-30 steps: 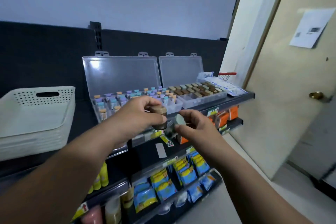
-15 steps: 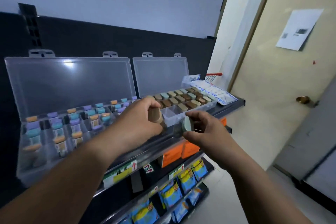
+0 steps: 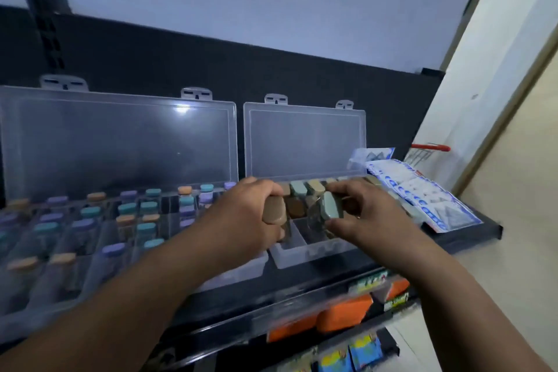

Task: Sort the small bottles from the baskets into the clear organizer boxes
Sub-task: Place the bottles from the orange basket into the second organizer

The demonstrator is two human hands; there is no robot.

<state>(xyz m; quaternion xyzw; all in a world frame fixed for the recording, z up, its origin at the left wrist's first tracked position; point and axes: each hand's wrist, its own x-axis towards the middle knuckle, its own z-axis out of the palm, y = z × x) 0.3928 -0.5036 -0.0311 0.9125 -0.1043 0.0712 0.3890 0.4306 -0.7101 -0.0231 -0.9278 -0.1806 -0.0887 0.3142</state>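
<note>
Bottles over right organizer box (image 3: 305, 254): left hand (image 3: 241, 214) grips tan-capped bottle (image 3: 274, 211), right hand (image 3: 359, 214) grips grey-green-capped bottle (image 3: 330, 205). Advice: lower each upright into an empty front compartment, then release.

Tan-cap bottle (image 3: 274, 211), grey-green-cap bottle (image 3: 329, 205); clr boxes (image 3: 305, 254); black shelf (image 3: 471, 228); orange pkgs (image 3: 344, 315).

Right organizer box (image 3: 305, 254): front compartments open from above, back rows packed with capped bottles (image 3: 299, 189). Upright lid (image 3: 304, 142) blocks the rear. Left organizer box (image 3: 241, 269) touches it on the left (mostly full, a few gaps between caps). White-blue packets (image 3: 422, 199) crowd the right. Both hands already fill the space over the front row.
</note>
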